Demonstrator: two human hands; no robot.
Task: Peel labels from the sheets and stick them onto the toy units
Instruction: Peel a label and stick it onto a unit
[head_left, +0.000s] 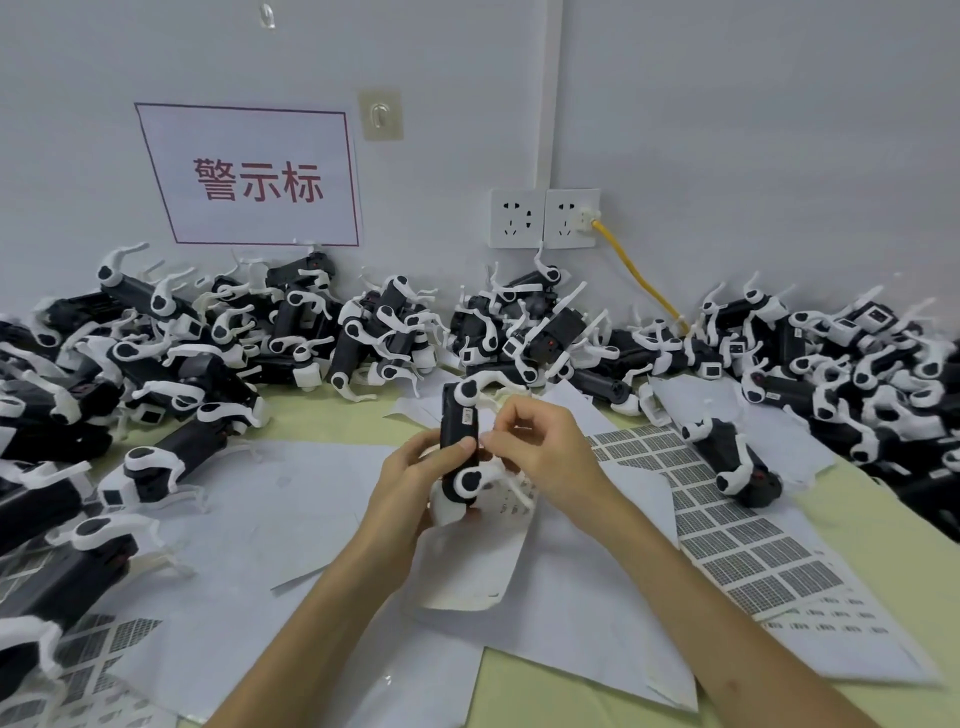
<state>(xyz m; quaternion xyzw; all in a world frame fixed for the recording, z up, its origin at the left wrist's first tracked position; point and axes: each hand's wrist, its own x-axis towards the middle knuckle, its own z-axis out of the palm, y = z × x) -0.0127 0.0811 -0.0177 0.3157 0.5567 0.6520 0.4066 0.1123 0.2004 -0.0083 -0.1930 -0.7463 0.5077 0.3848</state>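
Bare forearms reach in from the near edge of the pale matte surface (883, 561), over smooth white backing sheets (291, 519). Above the middle, the left hand (410, 483) grips an upright toy unit (457, 431) with a glossy black body and curved white legs. The right hand (540, 452) pinches its side. A gridded label sheet (727, 525) lies flat toward the right edge. Tangled toys (363, 332) are heaped along the far edge.

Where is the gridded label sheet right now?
In the head view the label sheet lies flat on the table, right of the right hand, a lone toy unit resting on its far edge.
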